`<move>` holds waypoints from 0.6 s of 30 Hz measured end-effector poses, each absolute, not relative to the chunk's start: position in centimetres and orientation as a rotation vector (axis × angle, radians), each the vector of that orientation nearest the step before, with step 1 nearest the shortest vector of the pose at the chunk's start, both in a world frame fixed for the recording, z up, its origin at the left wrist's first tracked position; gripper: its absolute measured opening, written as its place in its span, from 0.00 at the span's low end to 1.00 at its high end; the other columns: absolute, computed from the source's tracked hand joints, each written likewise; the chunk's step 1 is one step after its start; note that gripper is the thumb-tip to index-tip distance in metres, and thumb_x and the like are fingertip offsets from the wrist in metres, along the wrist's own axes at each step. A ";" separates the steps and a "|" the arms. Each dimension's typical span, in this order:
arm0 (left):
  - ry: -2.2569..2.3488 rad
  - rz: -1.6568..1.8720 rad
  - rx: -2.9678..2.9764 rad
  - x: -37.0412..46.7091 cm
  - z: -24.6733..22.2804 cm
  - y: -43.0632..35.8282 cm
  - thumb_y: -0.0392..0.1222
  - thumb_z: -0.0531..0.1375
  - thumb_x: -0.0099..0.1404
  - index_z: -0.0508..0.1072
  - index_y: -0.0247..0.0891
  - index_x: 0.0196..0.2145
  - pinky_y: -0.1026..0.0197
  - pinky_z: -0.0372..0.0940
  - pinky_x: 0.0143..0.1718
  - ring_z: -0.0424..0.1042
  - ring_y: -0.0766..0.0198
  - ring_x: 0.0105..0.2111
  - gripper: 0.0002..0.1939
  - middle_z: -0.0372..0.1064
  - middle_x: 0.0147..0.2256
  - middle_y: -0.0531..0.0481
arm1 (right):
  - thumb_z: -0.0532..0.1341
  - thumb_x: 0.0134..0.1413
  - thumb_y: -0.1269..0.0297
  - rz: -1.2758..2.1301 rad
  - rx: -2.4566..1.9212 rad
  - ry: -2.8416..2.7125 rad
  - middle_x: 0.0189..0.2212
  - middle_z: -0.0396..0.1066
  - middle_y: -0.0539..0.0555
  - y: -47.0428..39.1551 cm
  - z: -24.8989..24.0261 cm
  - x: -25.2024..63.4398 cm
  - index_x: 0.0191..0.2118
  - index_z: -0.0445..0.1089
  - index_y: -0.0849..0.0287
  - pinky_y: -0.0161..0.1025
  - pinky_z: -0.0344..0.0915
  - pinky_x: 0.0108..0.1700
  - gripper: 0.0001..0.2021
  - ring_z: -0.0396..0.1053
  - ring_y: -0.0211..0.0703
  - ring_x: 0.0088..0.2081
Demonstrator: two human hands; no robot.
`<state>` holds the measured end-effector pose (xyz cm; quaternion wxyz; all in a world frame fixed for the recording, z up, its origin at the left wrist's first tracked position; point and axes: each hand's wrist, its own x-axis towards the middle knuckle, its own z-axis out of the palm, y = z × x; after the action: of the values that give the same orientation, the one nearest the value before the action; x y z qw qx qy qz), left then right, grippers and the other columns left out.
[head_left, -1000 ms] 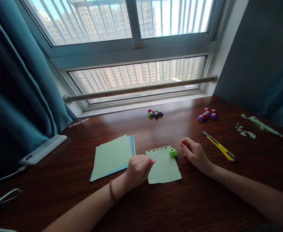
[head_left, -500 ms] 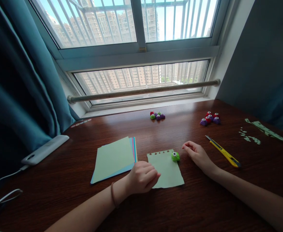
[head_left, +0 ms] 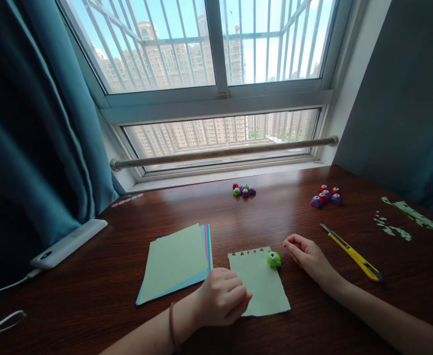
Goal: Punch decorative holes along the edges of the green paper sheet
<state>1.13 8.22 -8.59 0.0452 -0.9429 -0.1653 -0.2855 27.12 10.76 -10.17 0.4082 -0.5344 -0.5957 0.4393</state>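
A pale green sheet [head_left: 262, 288] with a row of small punched holes along its top edge lies on the table. On its upper right corner sits a green craft punch [head_left: 274, 259]. My left hand [head_left: 223, 298] is closed over the left part of the sheet; what its fingers hold, if anything, is hidden. Just right of the punch, not touching it, my right hand [head_left: 308, 256] rests with thumb and fingertips pressed together; anything between them is too small to make out. A stack of coloured paper [head_left: 175, 266] lies left of the sheet.
A yellow cutter [head_left: 356, 256] lies at the right, beyond it small paper bits [head_left: 391, 228] and green strips [head_left: 421, 217]. Punches stand in two clusters [head_left: 244, 191] [head_left: 326, 196] farther back. A white power strip [head_left: 70, 244] is at the left; a window is behind.
The view has tilted up a little, so the table things appear lower. Both hands keep nearly the same pose beside the sheet and punch.
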 end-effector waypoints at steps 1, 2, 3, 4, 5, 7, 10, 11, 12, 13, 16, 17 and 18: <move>-0.501 -0.873 -2.877 1.2 -8.5 8.2 0.33 0.51 0.60 0.56 0.38 0.19 0.61 0.43 0.19 0.50 0.67 0.16 0.13 0.54 0.17 0.54 | 0.53 0.54 0.53 1.108 -1.351 -1.505 0.16 0.51 0.45 10.8 -10.2 27.1 0.30 0.62 0.61 0.32 0.47 0.20 0.14 0.49 0.33 0.19; -0.494 -0.876 -2.873 1.2 -8.4 8.2 0.33 0.51 0.60 0.56 0.38 0.19 0.61 0.43 0.19 0.50 0.67 0.16 0.13 0.54 0.16 0.54 | 0.53 0.54 0.53 1.103 -1.355 -1.511 0.16 0.52 0.45 10.8 -10.3 27.2 0.30 0.62 0.61 0.32 0.47 0.20 0.15 0.49 0.33 0.19; -0.486 -0.880 -2.868 1.2 -8.4 8.2 0.33 0.51 0.60 0.56 0.38 0.19 0.61 0.43 0.19 0.50 0.67 0.16 0.13 0.54 0.16 0.54 | 0.53 0.53 0.52 1.097 -1.359 -1.517 0.16 0.52 0.45 10.8 -10.4 27.2 0.30 0.62 0.61 0.32 0.47 0.20 0.15 0.49 0.33 0.19; -0.478 -0.884 -2.862 1.3 -8.3 8.2 0.33 0.51 0.60 0.56 0.38 0.19 0.61 0.43 0.18 0.50 0.67 0.16 0.13 0.53 0.16 0.54 | 0.53 0.53 0.52 1.092 -1.363 -1.521 0.16 0.52 0.45 10.8 -10.4 27.2 0.30 0.62 0.61 0.32 0.48 0.20 0.15 0.50 0.33 0.19; -0.472 -0.885 -2.858 1.3 -8.3 8.2 0.33 0.50 0.60 0.56 0.38 0.19 0.61 0.43 0.18 0.50 0.67 0.16 0.13 0.53 0.16 0.54 | 0.53 0.53 0.52 1.088 -1.367 -1.525 0.15 0.52 0.46 10.8 -10.5 27.2 0.30 0.62 0.61 0.32 0.48 0.20 0.15 0.50 0.34 0.19; -0.468 -0.873 -2.855 1.3 -8.2 8.1 0.33 0.50 0.60 0.56 0.38 0.18 0.61 0.44 0.18 0.50 0.67 0.16 0.13 0.53 0.16 0.54 | 0.53 0.53 0.52 1.076 -1.373 -1.537 0.16 0.53 0.46 10.7 -10.5 27.2 0.30 0.62 0.61 0.32 0.48 0.20 0.15 0.50 0.34 0.19; -0.481 -0.848 -2.850 1.3 -8.2 8.1 0.34 0.50 0.61 0.56 0.38 0.18 0.61 0.44 0.18 0.50 0.67 0.16 0.14 0.53 0.16 0.54 | 0.53 0.54 0.53 1.056 -1.383 -1.557 0.16 0.53 0.46 10.6 -10.4 27.1 0.29 0.62 0.61 0.32 0.48 0.21 0.15 0.50 0.33 0.19; -0.485 -0.842 -2.847 1.3 -8.2 8.1 0.34 0.50 0.61 0.56 0.38 0.18 0.61 0.45 0.17 0.50 0.67 0.16 0.14 0.53 0.16 0.54 | 0.53 0.54 0.53 1.051 -1.388 -1.560 0.16 0.53 0.46 10.5 -10.4 27.1 0.29 0.62 0.61 0.32 0.48 0.21 0.15 0.50 0.33 0.19; -0.490 -0.839 -2.844 1.3 -8.2 8.1 0.35 0.50 0.61 0.56 0.38 0.18 0.61 0.45 0.17 0.50 0.68 0.16 0.14 0.53 0.16 0.54 | 0.53 0.54 0.53 1.053 -1.391 -1.560 0.16 0.53 0.45 10.5 -10.4 27.1 0.30 0.62 0.61 0.32 0.48 0.21 0.15 0.50 0.33 0.19; -0.493 -0.837 -2.842 1.3 -8.2 8.1 0.35 0.49 0.61 0.56 0.38 0.18 0.61 0.45 0.17 0.50 0.68 0.15 0.15 0.53 0.16 0.54 | 0.53 0.54 0.53 1.056 -1.392 -1.557 0.16 0.53 0.45 10.5 -10.4 27.1 0.30 0.62 0.61 0.32 0.47 0.21 0.15 0.50 0.33 0.19; -0.498 -0.835 -2.831 1.3 -8.0 8.0 0.35 0.50 0.61 0.56 0.38 0.17 0.61 0.45 0.16 0.50 0.68 0.15 0.15 0.52 0.15 0.54 | 0.53 0.53 0.53 1.062 -1.385 -1.559 0.15 0.53 0.45 10.5 -10.6 27.1 0.30 0.63 0.61 0.32 0.47 0.21 0.15 0.51 0.33 0.19; -0.498 -0.832 -2.827 1.3 -8.0 8.0 0.35 0.50 0.61 0.56 0.38 0.17 0.61 0.45 0.16 0.50 0.68 0.15 0.15 0.52 0.15 0.54 | 0.53 0.53 0.53 1.059 -1.383 -1.563 0.15 0.53 0.45 10.5 -10.7 27.1 0.30 0.63 0.61 0.32 0.48 0.21 0.15 0.51 0.34 0.19; -0.497 -0.826 -2.824 1.3 -8.0 8.0 0.35 0.50 0.62 0.56 0.38 0.17 0.61 0.45 0.16 0.51 0.68 0.15 0.15 0.53 0.15 0.55 | 0.53 0.53 0.53 1.053 -1.384 -1.568 0.16 0.54 0.46 10.5 -10.8 27.1 0.30 0.63 0.61 0.32 0.48 0.21 0.15 0.51 0.34 0.19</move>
<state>1.33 7.97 -8.01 0.0786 -0.9435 -0.1659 -0.2760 27.14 10.53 -10.78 0.3893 -0.5445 -0.6168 0.4142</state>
